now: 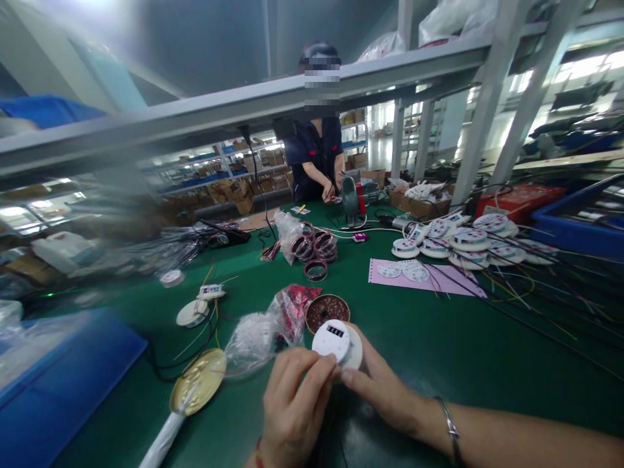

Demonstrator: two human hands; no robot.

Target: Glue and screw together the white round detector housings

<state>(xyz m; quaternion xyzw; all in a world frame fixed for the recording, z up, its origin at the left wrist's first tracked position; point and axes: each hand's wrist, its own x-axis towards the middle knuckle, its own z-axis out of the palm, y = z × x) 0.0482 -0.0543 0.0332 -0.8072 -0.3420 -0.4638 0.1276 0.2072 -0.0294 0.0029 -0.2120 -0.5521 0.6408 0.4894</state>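
Both hands hold a round white plastic housing (331, 339) with a dark row of small slots on its face. My right hand (377, 383) is closed round its right side, thumb at the lower edge. The fingers of my left hand (298, 396) pinch its lower left edge. Just behind it sits a round tin (327, 312) of small brown pieces. To the left lie a clear plastic bag (251, 341) of white parts and a red plastic bag (297, 309). A gold-coloured dish (199, 380) with a white-wrapped handle or tool across it lies farther left.
Stacked white round units (468, 239) with trailing wires cover the right side, near a pink sheet (424, 276). Blue bins (73, 390) stand left and right. Black rings (316, 270) lie mid-table. Behind a small machine (351, 198), another person (314, 153) works under the shelf beam.
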